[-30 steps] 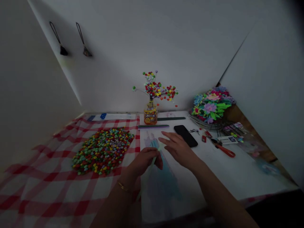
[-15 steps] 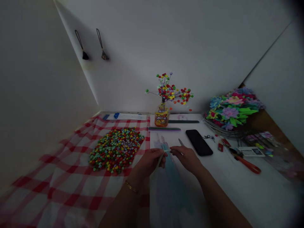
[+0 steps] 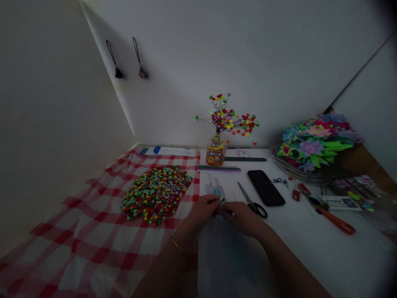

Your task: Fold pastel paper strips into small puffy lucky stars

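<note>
My left hand (image 3: 203, 208) and my right hand (image 3: 243, 216) meet at the white board's near middle, fingertips pinched together. Between them is a pale green paper strip (image 3: 221, 199), now mostly hidden by the fingers; only a small bit shows at the top. Under and just beyond the hands lie long light-blue and lilac paper strips (image 3: 218, 191). Left of my left hand, a heap of small folded paper stars (image 3: 158, 192) in many colours rests on the checked cloth. Scissors (image 3: 246, 196) with black handles lie close to the right hand.
A black phone (image 3: 266, 188) lies right of the scissors. Behind stands a bottle (image 3: 215, 154) holding star-tipped stems, with dark strips (image 3: 218, 168) before it. Farther right are an orange-handled tool (image 3: 338, 221), a card (image 3: 339, 203) and a basket of colourful flowers (image 3: 310, 149).
The hands have closed in and sit slightly lower. The strip's pale tail, which hung below my left hand, no longer shows. The right hand has uncovered the scissors, and the view has shifted a little.
</note>
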Demonstrator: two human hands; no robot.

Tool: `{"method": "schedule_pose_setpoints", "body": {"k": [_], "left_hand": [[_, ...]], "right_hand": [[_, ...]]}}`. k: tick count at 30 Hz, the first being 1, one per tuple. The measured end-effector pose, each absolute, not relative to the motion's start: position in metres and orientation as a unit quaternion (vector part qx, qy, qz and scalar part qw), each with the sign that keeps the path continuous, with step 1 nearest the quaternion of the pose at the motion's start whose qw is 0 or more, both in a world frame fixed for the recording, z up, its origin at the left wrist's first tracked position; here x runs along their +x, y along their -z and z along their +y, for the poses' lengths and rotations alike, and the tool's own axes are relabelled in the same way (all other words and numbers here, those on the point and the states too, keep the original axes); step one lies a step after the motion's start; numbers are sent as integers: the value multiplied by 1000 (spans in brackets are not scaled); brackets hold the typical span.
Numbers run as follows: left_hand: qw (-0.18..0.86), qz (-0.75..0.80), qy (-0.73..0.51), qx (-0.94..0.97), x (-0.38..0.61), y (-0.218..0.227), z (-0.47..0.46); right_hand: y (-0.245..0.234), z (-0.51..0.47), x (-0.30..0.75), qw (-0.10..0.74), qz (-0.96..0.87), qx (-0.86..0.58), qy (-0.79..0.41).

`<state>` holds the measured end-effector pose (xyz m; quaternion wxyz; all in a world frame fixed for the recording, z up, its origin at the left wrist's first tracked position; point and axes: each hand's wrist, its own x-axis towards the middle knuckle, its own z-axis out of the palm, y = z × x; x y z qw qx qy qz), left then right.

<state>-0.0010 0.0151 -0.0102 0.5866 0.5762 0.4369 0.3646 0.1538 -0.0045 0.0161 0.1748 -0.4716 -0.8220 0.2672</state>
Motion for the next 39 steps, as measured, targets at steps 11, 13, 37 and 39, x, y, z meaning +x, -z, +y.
{"method": "schedule_pose_setpoints", "body": {"k": [11,13,37,39], "left_hand": [[540,389,-281,692,-3,9,8],[537,382,-284,697,-3,9,7],[684,352,-437,467,-5,1,10],[693,348,-439,454,-5,3,11]], "right_hand": [[-14,2,155,318,-639,-539,-447],[-13,2,155,339,-611,-528,-483],[-6,4,159,412,-600,-473,-496],[-7,3,159,406,-611,-472,-489]]}}
